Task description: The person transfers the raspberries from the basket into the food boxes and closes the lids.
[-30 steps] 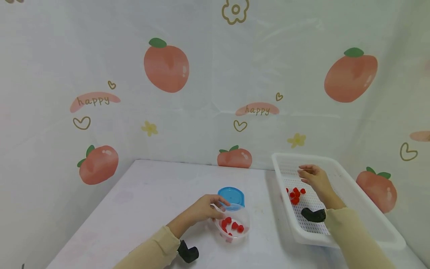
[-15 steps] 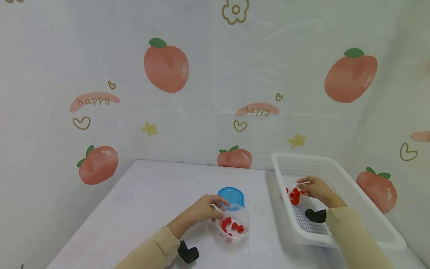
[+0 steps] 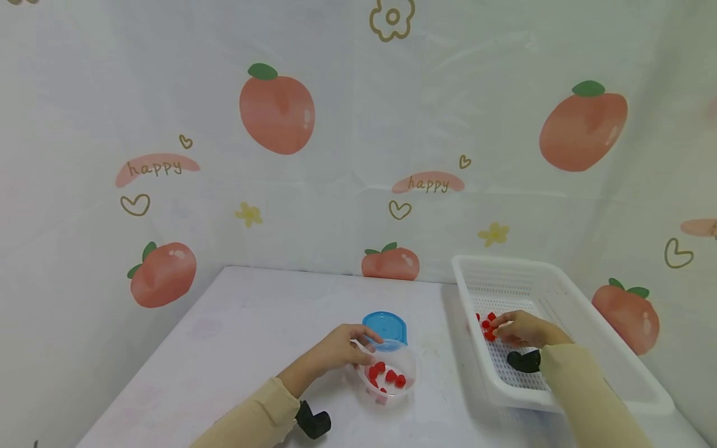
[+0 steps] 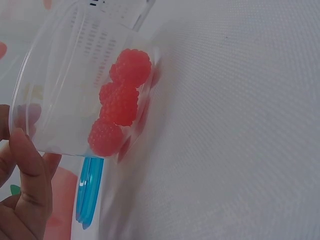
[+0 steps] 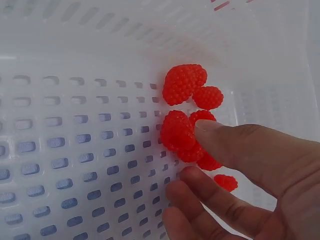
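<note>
Our left hand (image 3: 344, 346) pinches the clear round plastic cup (image 4: 72, 97); our half-open right hand (image 3: 525, 329), no visible hold, could scatter crowded red bumpy raspberries (image 5: 177, 132), head-view 4 o'clock, by nudging.

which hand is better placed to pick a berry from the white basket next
Probably the right hand: it is inside the white basket, close beside the red berries, while the left hand holds the clear tub outside it.
</note>
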`<state>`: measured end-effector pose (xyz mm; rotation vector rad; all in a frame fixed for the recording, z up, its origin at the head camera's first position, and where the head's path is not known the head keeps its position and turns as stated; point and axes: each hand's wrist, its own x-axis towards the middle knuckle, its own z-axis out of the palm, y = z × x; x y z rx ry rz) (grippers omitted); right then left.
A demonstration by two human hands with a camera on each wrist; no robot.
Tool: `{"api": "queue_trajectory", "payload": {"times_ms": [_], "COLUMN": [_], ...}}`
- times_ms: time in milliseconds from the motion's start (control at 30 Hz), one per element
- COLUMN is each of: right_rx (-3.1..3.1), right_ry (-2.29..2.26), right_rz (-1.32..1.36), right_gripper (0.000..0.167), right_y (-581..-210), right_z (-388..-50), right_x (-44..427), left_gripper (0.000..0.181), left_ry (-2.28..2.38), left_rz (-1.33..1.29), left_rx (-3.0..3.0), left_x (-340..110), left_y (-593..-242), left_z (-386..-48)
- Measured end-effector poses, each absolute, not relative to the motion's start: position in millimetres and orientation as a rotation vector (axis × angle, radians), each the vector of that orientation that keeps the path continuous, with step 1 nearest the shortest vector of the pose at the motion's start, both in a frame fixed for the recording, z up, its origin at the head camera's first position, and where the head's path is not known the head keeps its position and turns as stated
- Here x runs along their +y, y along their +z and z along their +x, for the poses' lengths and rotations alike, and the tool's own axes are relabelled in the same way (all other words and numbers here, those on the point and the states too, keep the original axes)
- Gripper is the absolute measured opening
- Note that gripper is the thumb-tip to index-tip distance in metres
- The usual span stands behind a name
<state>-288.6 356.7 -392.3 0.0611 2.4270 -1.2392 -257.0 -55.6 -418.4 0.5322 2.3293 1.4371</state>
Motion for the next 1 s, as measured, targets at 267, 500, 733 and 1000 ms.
{"api": "queue_trajectory", "payload": {"times_ms": [267, 500, 733, 1000], "right_rx": [2.421, 2.408, 2.463, 2.457], "right_ry": [-1.192, -1.132, -1.018, -1.063], "right_rz": [0.082, 0.138, 0.135, 0.123], "right_gripper": [0.023, 0.018, 0.015, 0.014], "right_y": [-391.5, -390.6, -391.4, -390.2], "right_z": [-286.3, -283.3, -282.1, -282.8], "right_x": [354.2, 353.0, 352.1, 354.0], "left_gripper": [0.03, 0.03, 0.029, 0.029], "left_ry": [1.436, 1.441, 1.434, 1.444], "left_rz": [0.509, 0.528, 0.524, 0.525], "left_rx": [2.33, 2.321, 2.331, 2.326], "left_x": [-54.9, -55.5, -55.4, -55.1], "left_y": [-418.2, -418.7, -418.1, -419.0], "left_z": [-257.0, -257.1, -256.6, -258.1]}}
